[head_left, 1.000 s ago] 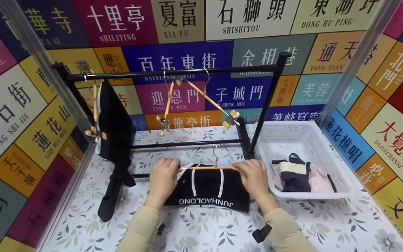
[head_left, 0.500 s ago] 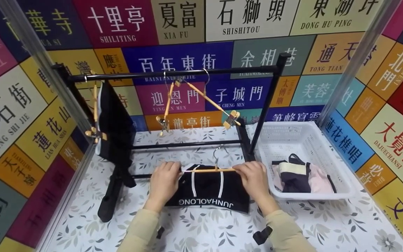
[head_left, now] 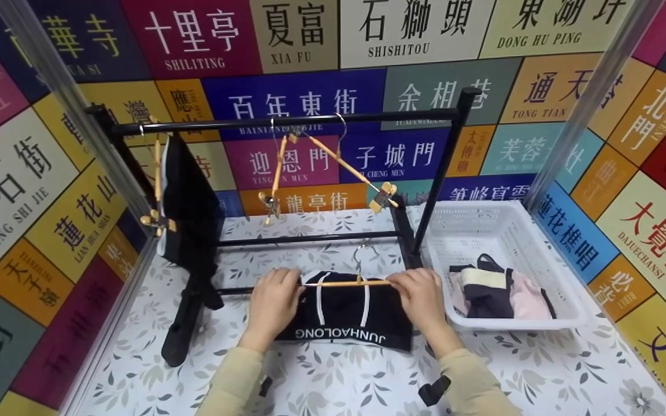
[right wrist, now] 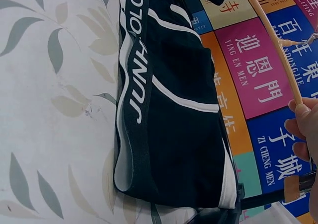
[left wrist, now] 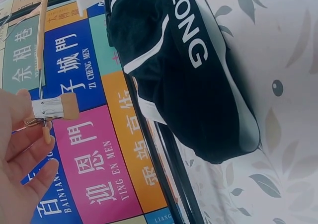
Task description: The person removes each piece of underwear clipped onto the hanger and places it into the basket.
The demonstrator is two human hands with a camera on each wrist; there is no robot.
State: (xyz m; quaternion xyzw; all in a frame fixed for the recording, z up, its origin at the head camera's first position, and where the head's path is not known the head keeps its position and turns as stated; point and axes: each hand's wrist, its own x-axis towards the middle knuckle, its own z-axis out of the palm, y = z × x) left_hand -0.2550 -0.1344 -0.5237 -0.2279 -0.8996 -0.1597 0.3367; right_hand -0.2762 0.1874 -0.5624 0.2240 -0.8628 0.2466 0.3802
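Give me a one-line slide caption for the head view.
Left hand and right hand hold a thin yellow-brown wooden clip hanger above a black, white-striped fabric garment, near a black metal rack.

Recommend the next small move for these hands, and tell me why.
Probably bring the hanger toward the lettered waistband of the black garment. The left hand and right hand hold the hanger near its ends, the left clip is free of cloth, and the waistband lies on the near side.
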